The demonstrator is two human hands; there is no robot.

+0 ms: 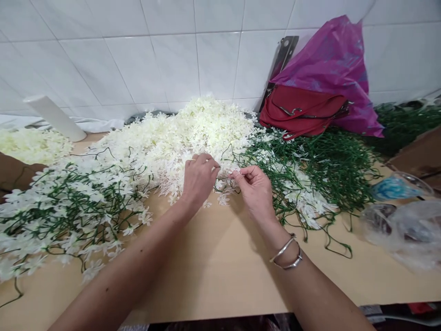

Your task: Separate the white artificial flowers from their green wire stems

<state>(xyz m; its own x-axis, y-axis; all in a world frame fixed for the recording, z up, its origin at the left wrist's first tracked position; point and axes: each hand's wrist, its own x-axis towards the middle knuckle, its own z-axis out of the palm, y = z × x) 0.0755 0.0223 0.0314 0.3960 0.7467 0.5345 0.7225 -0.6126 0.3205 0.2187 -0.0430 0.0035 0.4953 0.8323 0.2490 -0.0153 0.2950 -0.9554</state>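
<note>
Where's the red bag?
In the head view, the red bag is at the upper right, in front of the purple plastic bag and just beyond the green stems.

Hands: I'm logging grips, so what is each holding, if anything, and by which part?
Right hand: apparently a white flower, the gripped part too small to tell. Left hand: cannot be told.

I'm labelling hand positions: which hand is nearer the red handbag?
Right. The right hand is in front and left of the red handbag; the left hand is farther left.
</note>
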